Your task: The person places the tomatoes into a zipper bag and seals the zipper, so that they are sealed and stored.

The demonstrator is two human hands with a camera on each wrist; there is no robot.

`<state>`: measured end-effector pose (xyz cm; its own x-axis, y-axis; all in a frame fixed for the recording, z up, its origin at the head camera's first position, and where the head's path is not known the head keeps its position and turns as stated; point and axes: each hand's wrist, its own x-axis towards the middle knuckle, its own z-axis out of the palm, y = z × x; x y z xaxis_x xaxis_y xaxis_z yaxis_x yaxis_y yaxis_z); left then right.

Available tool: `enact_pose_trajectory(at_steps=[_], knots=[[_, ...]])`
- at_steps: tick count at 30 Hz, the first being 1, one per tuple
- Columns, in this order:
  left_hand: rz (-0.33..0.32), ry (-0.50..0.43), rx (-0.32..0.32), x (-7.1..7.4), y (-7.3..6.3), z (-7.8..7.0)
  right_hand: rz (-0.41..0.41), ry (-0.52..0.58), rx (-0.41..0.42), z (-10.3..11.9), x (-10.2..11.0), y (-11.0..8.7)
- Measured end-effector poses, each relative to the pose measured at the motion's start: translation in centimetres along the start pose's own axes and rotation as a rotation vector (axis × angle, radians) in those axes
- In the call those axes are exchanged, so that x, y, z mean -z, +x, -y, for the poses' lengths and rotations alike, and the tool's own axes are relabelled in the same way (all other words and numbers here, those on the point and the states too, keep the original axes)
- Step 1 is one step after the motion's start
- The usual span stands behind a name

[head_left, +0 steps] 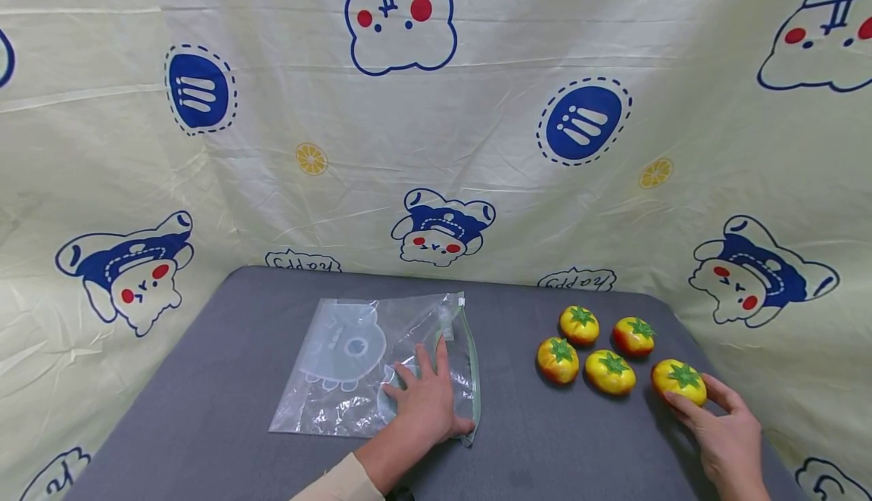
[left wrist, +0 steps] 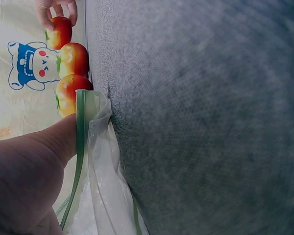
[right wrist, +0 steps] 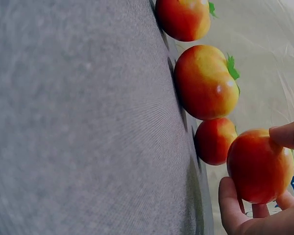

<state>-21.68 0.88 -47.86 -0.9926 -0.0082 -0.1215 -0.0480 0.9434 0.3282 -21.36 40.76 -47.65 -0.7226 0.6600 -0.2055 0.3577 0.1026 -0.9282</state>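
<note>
A clear zip bag point(head_left: 313, 402) with a pale printed figure lies flat on the grey table. My left hand point(head_left: 425, 402) rests on its right part with fingers spread and straight. In the left wrist view, the thumb reaches the bag's green zip edge point(left wrist: 80, 142), which hides the tip. My right hand point(head_left: 732, 437) holds a yellow-red tomato point(head_left: 679, 381) with a green star-shaped top, between thumb and fingers. In the right wrist view this tomato point(right wrist: 259, 166) appears raised off the table. Several similar tomatoes point(head_left: 610, 373) sit to its left.
The grey tabletop point(head_left: 225, 380) has rounded far corners. A pale cloth point(head_left: 259, 206) printed with cartoon figures hangs behind it and along both sides. The tomatoes stand close together between the bag and my right hand.
</note>
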Motion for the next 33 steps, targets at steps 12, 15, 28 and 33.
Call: enact_pose_trajectory(at_steps=[12,15,28,33], knots=[[-0.004,-0.008,-0.007,0.1,-0.2,0.0,-0.002,0.063,0.015,0.6,-0.2,-1.7],[-0.006,-0.008,-0.01,0.0,-0.2,0.1,-0.002,0.069,0.022,0.7,-0.1,-2.0],[-0.002,-0.012,-0.01,0.1,-0.1,0.0,-0.015,-0.044,0.094,1.7,-1.0,-4.2],[-0.002,-0.009,-0.008,0.0,-0.2,0.0,0.014,-0.054,0.117,1.9,-1.4,-5.0]])
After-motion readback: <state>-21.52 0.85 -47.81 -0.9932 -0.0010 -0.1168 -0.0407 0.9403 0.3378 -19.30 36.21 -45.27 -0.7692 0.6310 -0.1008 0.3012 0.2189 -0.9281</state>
